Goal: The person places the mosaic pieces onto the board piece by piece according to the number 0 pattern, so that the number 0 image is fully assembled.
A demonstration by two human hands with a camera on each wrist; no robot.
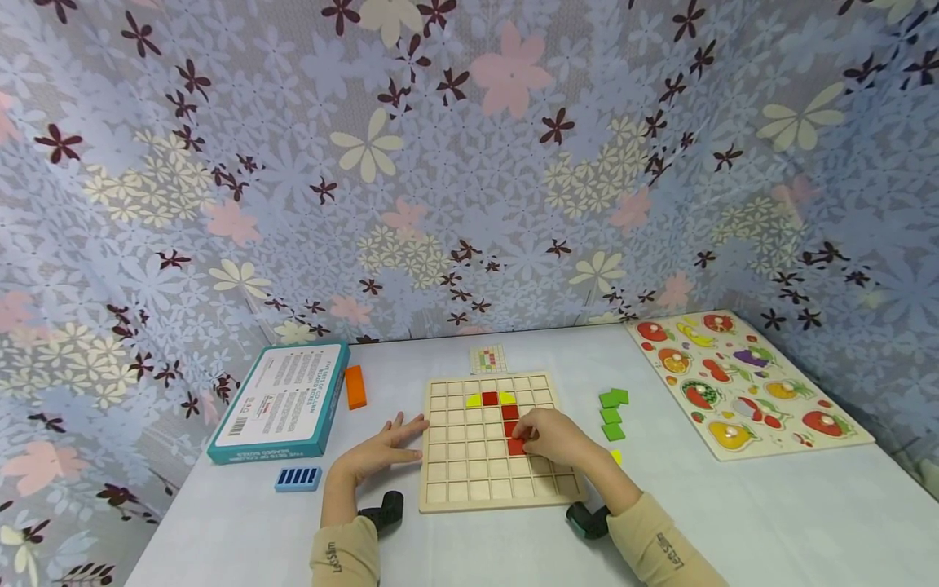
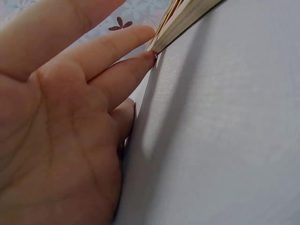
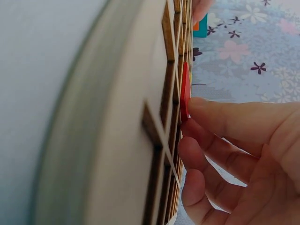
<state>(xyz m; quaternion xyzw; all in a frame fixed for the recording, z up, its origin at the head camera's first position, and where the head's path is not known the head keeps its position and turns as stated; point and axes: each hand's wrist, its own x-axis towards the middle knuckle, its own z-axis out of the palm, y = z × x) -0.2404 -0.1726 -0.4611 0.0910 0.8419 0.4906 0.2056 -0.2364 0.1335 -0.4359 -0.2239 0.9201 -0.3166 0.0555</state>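
Pinching a red tile on the board, right hand could tilt and jam it; left hand spread alongside.

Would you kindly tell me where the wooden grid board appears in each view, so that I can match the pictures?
Head: the wooden grid board lies at lower centre, between the left hand and the right hand.
Left wrist: only a part of it shows, at the top just right of centre.
Right wrist: it runs from top to bottom through the left and middle.
Shared landmark: the flowered backdrop, visible in all three.
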